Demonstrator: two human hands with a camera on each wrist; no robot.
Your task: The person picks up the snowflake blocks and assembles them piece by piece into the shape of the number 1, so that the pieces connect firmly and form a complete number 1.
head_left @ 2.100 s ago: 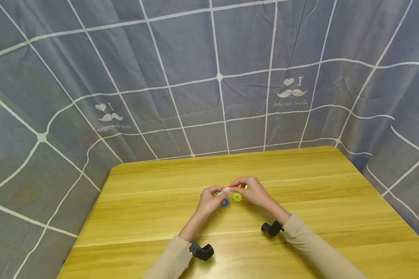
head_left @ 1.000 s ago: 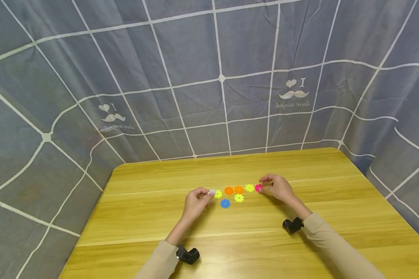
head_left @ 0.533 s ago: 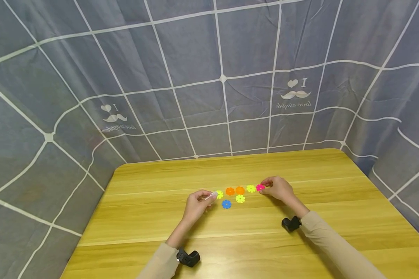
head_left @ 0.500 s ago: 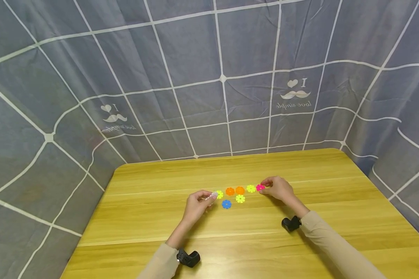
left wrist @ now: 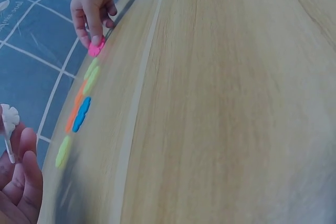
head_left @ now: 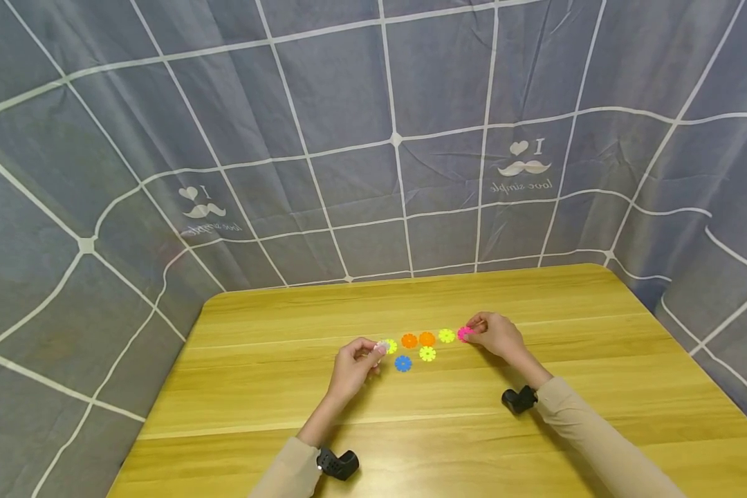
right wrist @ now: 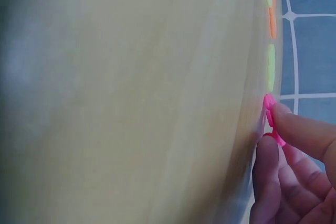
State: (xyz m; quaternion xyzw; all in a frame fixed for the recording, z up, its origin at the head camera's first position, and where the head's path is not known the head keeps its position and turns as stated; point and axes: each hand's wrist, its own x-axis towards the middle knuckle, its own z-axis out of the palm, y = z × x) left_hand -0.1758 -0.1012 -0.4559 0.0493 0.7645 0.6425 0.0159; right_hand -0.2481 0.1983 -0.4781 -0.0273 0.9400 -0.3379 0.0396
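Observation:
My left hand point(head_left: 348, 370) pinches white flower-shaped plastic discs point(left wrist: 10, 116) between thumb and fingers; in the left wrist view one faces the camera and another is edge-on, seemingly joined. They overlap the leftmost yellow disc point(head_left: 391, 346) in the head view. On the right, my right hand point(head_left: 499, 337) pinches a pink disc point(head_left: 464, 334) by its edge, low over the table or on it; which, I cannot tell. Between the hands lie two orange discs point(head_left: 409, 340), a yellow disc point(head_left: 447, 335), another yellow disc point(head_left: 427, 353) and a blue disc point(head_left: 403, 363).
The wooden table point(head_left: 411, 429) reaches back to a grey-blue curtain point(head_left: 361, 173) with white grid lines, which also hangs at both sides. Each wrist carries a black camera mount, the left one point(head_left: 339, 464) and the right one point(head_left: 519, 400) both low over the table.
Both hands were together over the discs two seconds ago and have moved apart, the left keeping the white pieces, the right now pinching the pink disc. Over the last half second they barely shift.

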